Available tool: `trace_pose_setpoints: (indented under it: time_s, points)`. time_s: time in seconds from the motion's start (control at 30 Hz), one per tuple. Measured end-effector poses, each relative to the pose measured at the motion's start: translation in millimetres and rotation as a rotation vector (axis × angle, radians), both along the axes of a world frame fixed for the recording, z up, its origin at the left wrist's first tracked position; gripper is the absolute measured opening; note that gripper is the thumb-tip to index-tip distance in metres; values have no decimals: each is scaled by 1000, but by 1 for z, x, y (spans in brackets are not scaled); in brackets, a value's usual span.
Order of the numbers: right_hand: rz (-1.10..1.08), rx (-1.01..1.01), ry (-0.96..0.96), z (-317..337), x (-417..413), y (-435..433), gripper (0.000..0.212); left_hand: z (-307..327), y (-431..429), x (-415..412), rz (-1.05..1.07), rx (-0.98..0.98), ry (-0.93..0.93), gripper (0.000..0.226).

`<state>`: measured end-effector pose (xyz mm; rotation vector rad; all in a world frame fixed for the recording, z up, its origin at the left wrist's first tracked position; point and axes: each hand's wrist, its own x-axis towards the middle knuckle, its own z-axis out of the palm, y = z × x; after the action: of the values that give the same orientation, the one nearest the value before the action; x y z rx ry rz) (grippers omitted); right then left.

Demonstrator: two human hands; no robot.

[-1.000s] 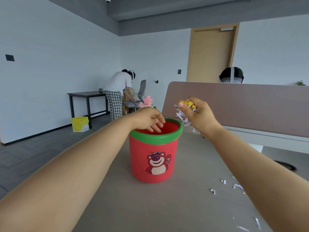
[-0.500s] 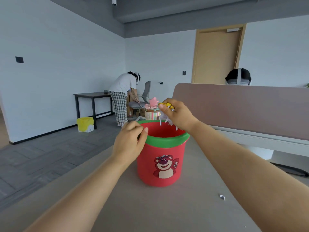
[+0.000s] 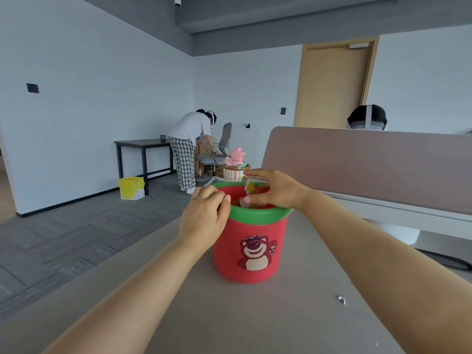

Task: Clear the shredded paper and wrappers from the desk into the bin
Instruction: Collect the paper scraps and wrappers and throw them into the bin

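A red bin with a green rim and a bear picture stands on the grey desk. My right hand hovers over the bin's mouth with its fingers spread. Under those fingers a blurred yellow wrapper with bits of shredded paper is in the air inside the rim. My left hand is at the bin's left rim, fingers curled against the thumb, with nothing seen in it. One white paper scrap lies on the desk to the right of the bin.
A brown partition runs along the desk's far right side. Behind the bin stands a striped container with a pink star top. The desk's left edge drops to the floor. A person bends over a far table, beside a yellow floor bin.
My right hand moved over the bin and spread its fingers, letting go of the yellow wrapper and shreds. My left hand drew back from the bin's mouth to its left rim.
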<state>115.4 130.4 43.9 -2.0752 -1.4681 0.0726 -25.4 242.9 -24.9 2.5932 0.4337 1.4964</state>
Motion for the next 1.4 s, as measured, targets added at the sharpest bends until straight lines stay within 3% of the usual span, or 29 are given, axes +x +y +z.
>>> trace_pose_setpoints:
  time_s: [0.07, 0.23, 0.43, 0.6, 0.7, 0.83, 1.03, 1.17, 1.33, 1.4]
  points:
    - [-6, -7, 2, -1, 0, 0, 64, 0, -1, 0, 2, -4, 0, 53]
    - [36, 58, 33, -2, -2, -1, 27, 0, 0, 0, -2, -19, 13, 54]
    - [-58, 122, -128, -3, -8, -12, 31, 4, -1, -2, -34, -64, 33, 35]
    - [-146, 464, -154, -4, -7, -54, 15, 13, -32, -1, -107, 96, -15, 25]
    - [-230, 479, -177, -15, 3, -94, 14, 11, -70, 10, -206, 198, 33, 17]
    - [-363, 371, -119, -45, 15, -165, 15, -11, -121, 37, -397, 280, 150, 18]
    - [-585, 75, -88, -97, 28, -269, 15, -66, -170, 89, -451, 58, 838, 58]
    - [-728, -93, -14, -117, 32, -329, 28, -82, -192, 122, -427, 3, 996, 67]
    - [-602, -379, 72, -134, 22, -355, 66, -89, -232, 159, -484, -89, 1108, 64]
    - [-481, -407, 112, -142, 16, -356, 50, -94, -249, 170, -540, -72, 1177, 57]
